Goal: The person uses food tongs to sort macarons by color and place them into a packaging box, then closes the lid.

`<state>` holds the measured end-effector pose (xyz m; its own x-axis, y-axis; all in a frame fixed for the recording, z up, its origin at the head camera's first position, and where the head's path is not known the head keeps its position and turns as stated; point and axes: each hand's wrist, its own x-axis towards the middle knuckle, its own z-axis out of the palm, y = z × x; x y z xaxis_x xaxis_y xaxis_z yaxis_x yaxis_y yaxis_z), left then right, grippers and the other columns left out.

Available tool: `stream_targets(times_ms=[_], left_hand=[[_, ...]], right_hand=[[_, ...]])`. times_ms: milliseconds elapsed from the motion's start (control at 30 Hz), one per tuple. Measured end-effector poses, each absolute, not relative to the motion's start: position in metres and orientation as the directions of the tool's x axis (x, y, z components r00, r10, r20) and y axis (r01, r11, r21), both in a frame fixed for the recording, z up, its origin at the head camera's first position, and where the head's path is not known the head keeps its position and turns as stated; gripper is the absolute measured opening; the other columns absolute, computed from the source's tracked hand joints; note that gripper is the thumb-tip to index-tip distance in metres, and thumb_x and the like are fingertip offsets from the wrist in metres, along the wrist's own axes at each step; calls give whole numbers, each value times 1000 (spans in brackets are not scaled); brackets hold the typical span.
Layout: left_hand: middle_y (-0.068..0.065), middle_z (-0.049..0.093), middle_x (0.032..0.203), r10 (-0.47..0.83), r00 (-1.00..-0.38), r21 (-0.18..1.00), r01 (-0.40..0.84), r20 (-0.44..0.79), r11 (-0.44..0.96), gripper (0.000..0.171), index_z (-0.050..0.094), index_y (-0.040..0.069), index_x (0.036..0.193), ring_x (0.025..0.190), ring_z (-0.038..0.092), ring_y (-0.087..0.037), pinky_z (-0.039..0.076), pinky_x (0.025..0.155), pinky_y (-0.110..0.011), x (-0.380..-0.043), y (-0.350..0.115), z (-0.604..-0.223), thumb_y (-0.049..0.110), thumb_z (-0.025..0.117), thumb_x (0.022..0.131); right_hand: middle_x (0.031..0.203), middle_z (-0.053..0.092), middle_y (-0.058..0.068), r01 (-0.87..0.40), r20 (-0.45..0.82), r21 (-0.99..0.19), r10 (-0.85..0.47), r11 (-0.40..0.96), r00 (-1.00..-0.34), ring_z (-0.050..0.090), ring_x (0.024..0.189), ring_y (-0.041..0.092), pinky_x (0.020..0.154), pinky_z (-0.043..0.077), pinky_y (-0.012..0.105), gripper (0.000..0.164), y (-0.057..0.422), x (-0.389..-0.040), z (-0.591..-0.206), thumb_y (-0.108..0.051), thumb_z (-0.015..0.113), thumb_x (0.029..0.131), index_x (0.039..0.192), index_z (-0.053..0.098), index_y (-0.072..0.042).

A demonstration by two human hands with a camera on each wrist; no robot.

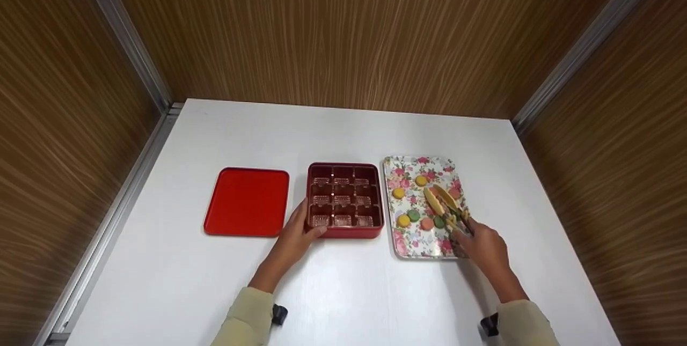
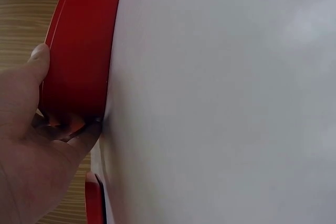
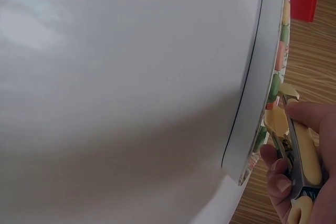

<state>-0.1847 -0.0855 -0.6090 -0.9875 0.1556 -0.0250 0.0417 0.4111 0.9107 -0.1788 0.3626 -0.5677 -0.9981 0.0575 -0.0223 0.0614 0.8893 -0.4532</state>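
A red square box [image 1: 346,232] with a clear insert of several compartments sits in the middle of the table. My left hand [image 1: 293,237] grips its near left corner, thumb at the rim and fingers round the side; the left wrist view shows the box's red wall [image 2: 84,45] against the thumb. To the right lies a floral tray [image 1: 413,248] bearing several macarons: yellow [image 1: 421,180], green [image 1: 413,215] and pink [image 1: 427,223]. My right hand [image 1: 485,247] holds tongs [image 3: 304,153], their cream-coloured tips spread over the tray's right half, with pink showing between them.
A flat red lid [image 1: 248,204] lies left of the box. The white table [image 1: 343,292] is bounded by wood-grain panels [image 1: 333,35] at the back and both sides. Metal rails [image 1: 115,29] run along the panel corners.
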Motion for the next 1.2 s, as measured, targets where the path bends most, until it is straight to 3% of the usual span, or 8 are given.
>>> stream_targets(times_ms=[367,700,1000,1200], left_hand=[[-14,15,169,168,-986,922,68,3,382,89,10,14,164,155,15,-35,22,122,-56,-187,-85,-611,29,68,98],[-8,8,171,156,-987,899,50,-21,436,86,10,17,164,156,10,-31,17,124,-53,-185,-86,-610,35,65,99],[-2,10,171,168,-986,869,94,13,486,83,18,20,163,156,14,-30,23,122,-55,-185,-87,-610,42,64,98],[-2,9,171,174,-985,874,91,7,478,84,18,19,163,156,14,-27,22,123,-53,-185,-88,-610,43,64,98]], right_hand=[[123,65,33,60,-9,-451,62,890,-998,67,91,35,72,52,48,66,362,-179,-569,-35,66,97,145,47,6],[130,60,34,62,-21,-463,59,884,-998,67,101,42,74,53,50,66,365,-178,-570,-35,64,99,146,45,7],[132,58,35,65,-17,-476,65,877,-998,66,105,45,76,54,51,65,363,-179,-569,-33,64,99,145,45,9],[127,62,34,61,1,-484,70,873,-998,69,97,39,69,53,44,64,362,-178,-571,-33,66,98,144,48,8]])
